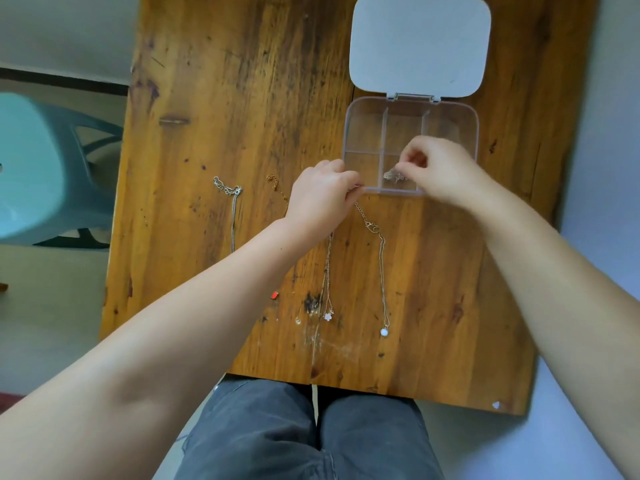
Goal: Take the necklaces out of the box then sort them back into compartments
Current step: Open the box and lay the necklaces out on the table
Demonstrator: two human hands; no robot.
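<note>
A clear plastic compartment box lies open on the wooden table, its white lid folded back. My right hand reaches into the front middle compartment and pinches a bunched chain there. My left hand rests at the box's front left corner, fingers closed on its edge. On the table lie a necklace with a round white pendant, a thin necklace with a flower pendant, a silver chain at the left and a gold chain, partly hidden by my left hand.
A small red object lies near the table's front. A turquoise plastic stool stands to the left of the table. My knees in grey trousers are at the table's near edge.
</note>
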